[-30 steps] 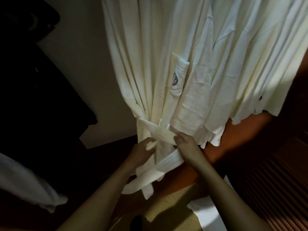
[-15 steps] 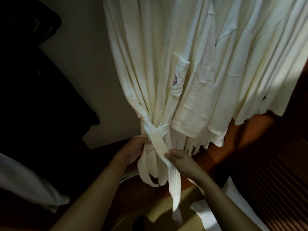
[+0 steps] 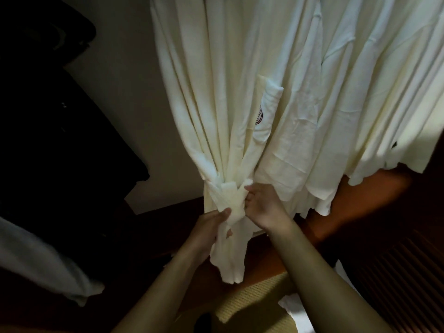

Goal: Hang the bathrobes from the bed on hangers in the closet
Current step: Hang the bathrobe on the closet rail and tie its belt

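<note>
Bathrobe (image 3: pixel 216 104), cream, hung in the closet in front of a pale wall (image 3: pixel 125 116); hanger and rail out of frame above. Long axis near vertical: collar end up, hem end down, lower edge hanging free. Chest pocket (image 3: pixel 265 111) with a dark round emblem, opening upward. Cloth gathered into a narrow waist by the belt (image 3: pixel 228 195), wrapped across the long axis and crossed at the front.

Left hand (image 3: pixel 209 229) just below the crossing, fingers and thumb curled round the belt end and the gathered cloth beneath. Right hand (image 3: pixel 264 207) at the right side of the crossing, palm toward the camera, fingers (image 3: pixel 248 200) curled into the wrap, holding the belt.

Second bathrobe (image 3: pixel 360 92) just beside, to the right, hung the same way, hem at a similar height, touching the first along its folds.

Progress, as a judgement: hanging of at least these two done; step in hand the securing of the belt, apparently near its end, knot not yet shown finished. Left to do: release of both hands, then any robes remaining on the bed; bed not in view, so number remaining not to be told.

White cloth (image 3: pixel 48 267) at lower left and a white piece (image 3: pixel 293 308) at lower right, nature unclear. Dark garment (image 3: pixel 60 140) at left; woven mat (image 3: pixel 252 301) below; slatted door (image 3: pixel 396 272) at right.
</note>
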A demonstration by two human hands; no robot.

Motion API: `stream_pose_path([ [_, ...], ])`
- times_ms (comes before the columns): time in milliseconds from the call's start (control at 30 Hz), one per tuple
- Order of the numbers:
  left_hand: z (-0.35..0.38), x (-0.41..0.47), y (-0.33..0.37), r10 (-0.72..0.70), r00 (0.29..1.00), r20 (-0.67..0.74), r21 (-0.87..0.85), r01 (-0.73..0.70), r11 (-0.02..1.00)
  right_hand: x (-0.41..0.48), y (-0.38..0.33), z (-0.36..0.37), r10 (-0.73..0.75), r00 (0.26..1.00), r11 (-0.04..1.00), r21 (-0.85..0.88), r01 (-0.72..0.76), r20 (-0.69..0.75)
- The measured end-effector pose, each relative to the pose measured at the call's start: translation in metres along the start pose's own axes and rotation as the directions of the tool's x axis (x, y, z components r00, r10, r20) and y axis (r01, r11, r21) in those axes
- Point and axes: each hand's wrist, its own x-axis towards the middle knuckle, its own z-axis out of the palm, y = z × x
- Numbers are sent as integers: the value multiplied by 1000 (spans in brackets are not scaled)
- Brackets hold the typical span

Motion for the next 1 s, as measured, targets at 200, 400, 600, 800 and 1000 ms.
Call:
stream_pose_path([
  [200, -4, 6, 7, 244, 924, -295, 334, -139, 932, 12, 19, -2, -43, 995, 998, -32, 46, 91],
  [400, 10, 7, 24, 273, 954, -124, 291, -228, 929, 16, 23, -16, -126, 990, 974, -183, 136, 66],
  [600, 16, 0, 28, 131, 980, 152, -161, -107, 981, 5, 19, -15, -312, 947, 815, -534, 227, -72],
  [800, 27, -17, 36, 147, 978, 147, -145, -126, 981, 11, 39, -24, -605, 796, 421, -836, 351, 29],
  [1000, 20, -13, 29, 134, 986, 95, 9, -136, 991, 7, 34, -29, -702, 694, -1, -975, 224, 160],
])
